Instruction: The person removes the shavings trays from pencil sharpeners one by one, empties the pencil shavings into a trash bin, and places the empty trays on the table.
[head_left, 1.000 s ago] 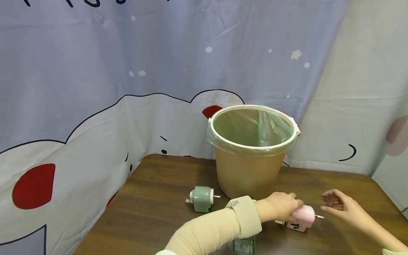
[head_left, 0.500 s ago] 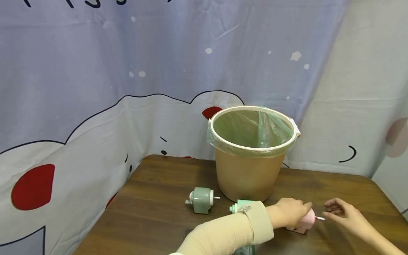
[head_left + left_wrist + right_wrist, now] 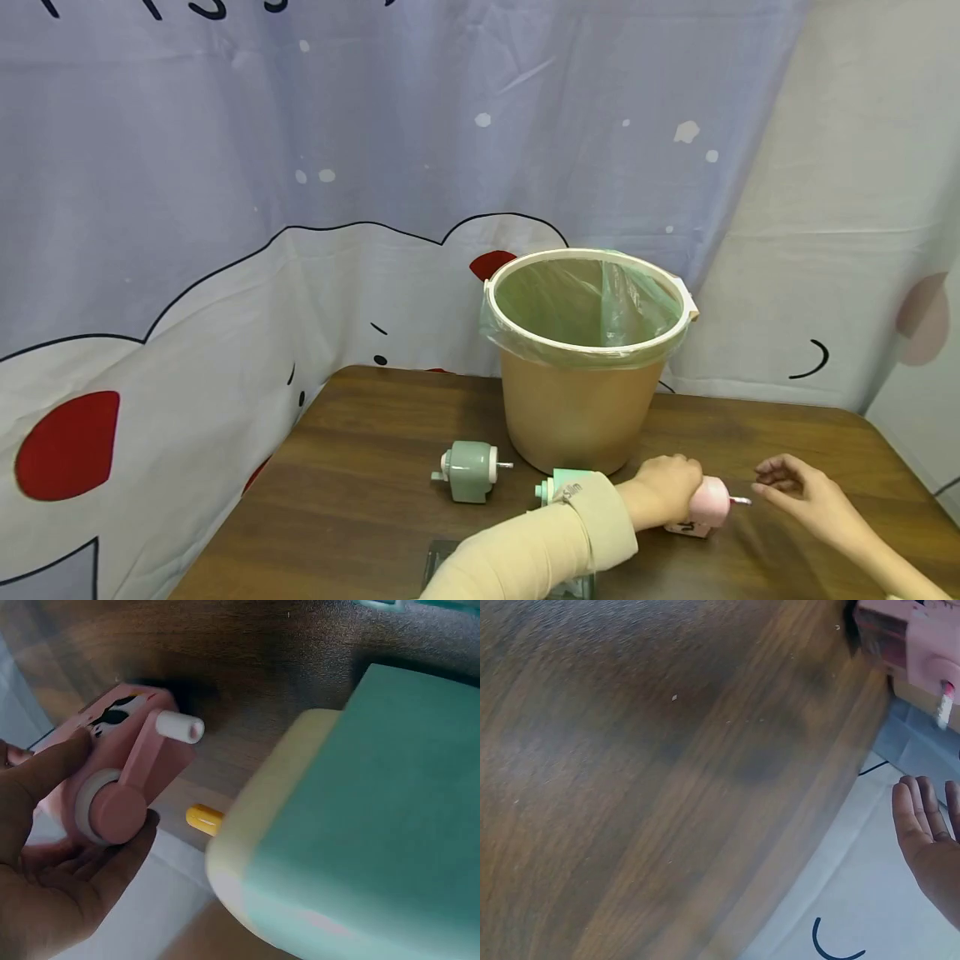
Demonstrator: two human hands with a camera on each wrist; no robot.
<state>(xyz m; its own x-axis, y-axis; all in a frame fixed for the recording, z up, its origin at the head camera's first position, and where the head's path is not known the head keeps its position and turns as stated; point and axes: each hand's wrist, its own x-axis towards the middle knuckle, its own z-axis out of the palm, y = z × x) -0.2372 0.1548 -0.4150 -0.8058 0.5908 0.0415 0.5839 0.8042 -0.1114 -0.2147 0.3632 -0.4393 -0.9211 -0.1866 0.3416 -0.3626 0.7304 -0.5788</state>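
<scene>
Sharpeners: one pink, two green; one bucket

The pink sharpener seems printed black and white; the bucket is tan.

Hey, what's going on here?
A person's left hand grips a pink crank sharpener with a pencil-like stick poking out. The right hand is near its tip, holding nothing. A grey-green sharpener stands on the wooden table, a mint-green one near the left sleeve, and a lined bin behind.
</scene>
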